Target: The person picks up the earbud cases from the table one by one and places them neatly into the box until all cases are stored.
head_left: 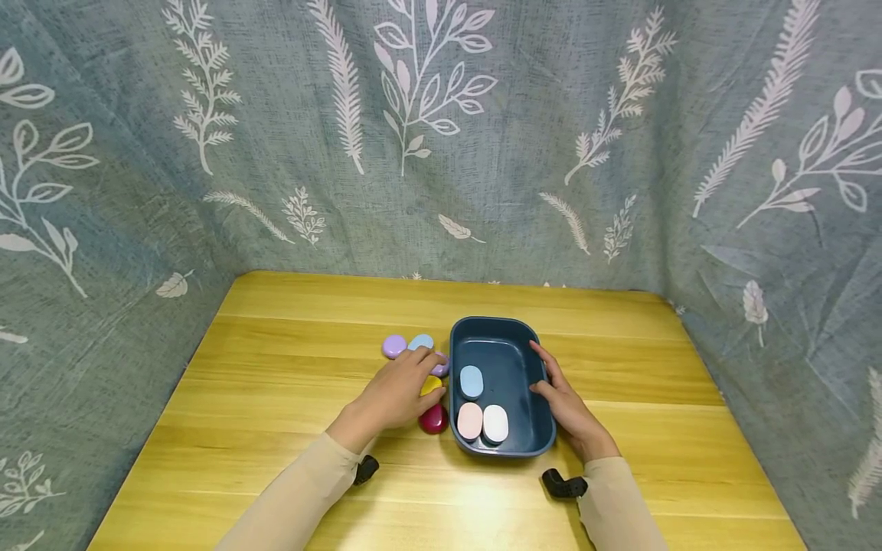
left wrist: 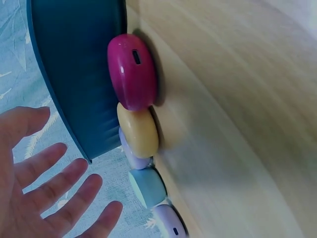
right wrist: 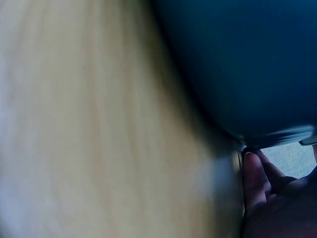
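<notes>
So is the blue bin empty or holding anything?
Not empty: the blue bin holds three cases: light blue, pink and white.
</notes>
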